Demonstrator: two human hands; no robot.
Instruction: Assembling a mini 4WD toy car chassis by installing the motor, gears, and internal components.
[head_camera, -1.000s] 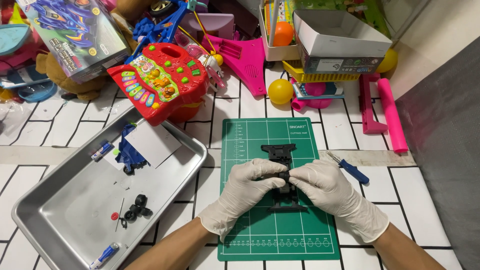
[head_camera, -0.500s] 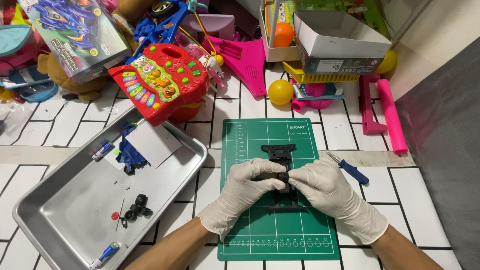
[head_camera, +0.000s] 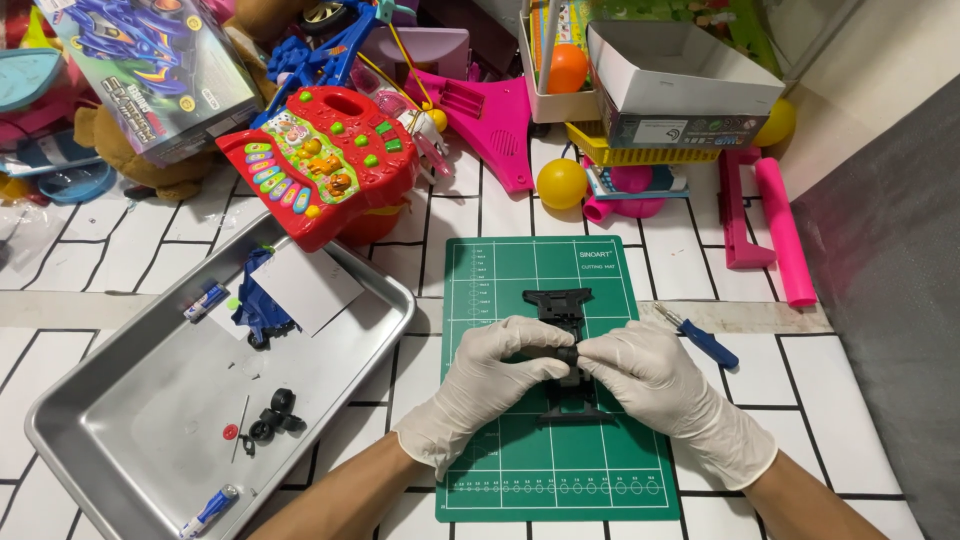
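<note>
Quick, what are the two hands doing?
Left hand: closed on the black toy frame.
Right hand: closed on the same frame.

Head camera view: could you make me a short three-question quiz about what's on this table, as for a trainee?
1. True or false: both hands, left hand and right hand, wear white gloves.
2. The black plastic frame lies on which? A) metal tray B) green cutting mat C) bare tiles
3. What tool lies just right of the mat?

Key:
1. True; they meet on the frame.
2. B, the green cutting mat; the metal tray stands to its left.
3. A blue-handled screwdriver.
</note>
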